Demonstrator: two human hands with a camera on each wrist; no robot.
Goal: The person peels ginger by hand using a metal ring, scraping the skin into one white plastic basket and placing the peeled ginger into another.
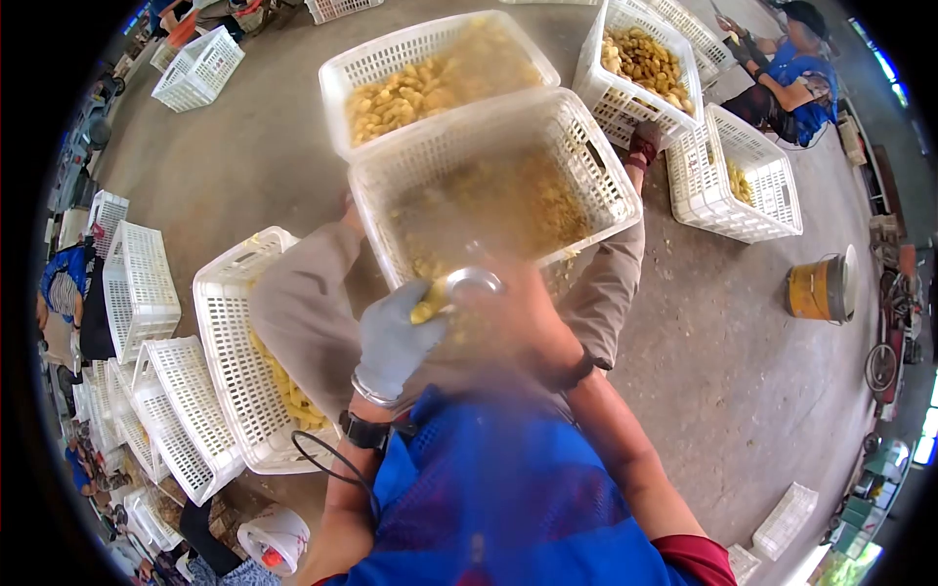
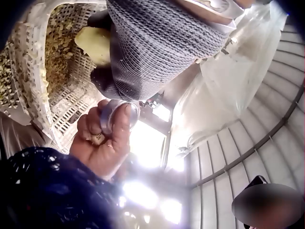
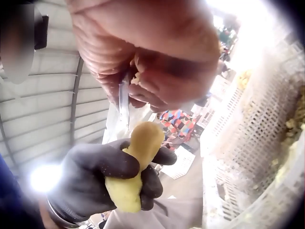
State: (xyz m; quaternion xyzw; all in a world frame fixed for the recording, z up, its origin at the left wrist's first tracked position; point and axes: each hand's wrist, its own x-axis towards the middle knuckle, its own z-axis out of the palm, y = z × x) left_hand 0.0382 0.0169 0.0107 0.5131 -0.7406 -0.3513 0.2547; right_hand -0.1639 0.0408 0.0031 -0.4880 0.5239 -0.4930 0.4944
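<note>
Our gloved left hand point(image 3: 102, 179) is wrapped round the lower half of a pale yellow piece of fruit point(image 3: 136, 160), thumb across the front, with the rounded top sticking up free. Our bare right hand point(image 3: 152, 57) is curled tight round a small metal tool point(image 2: 114, 115). Its thin blade comes down just beside the top of the fruit; whether it touches we cannot tell.

The piece looks light, soft and moist, so we judge that a hard squeeze would bruise it and a loose hold would let it slip. The knit glove helps, and the thick lower half is the place to hold it.

Both hands are over our lap, close to a white basket point(image 1: 598, 171) of yellow scraps. A second basket point(image 1: 430, 39) stands behind it, a third basket point(image 1: 230, 361) by our left knee.
</note>
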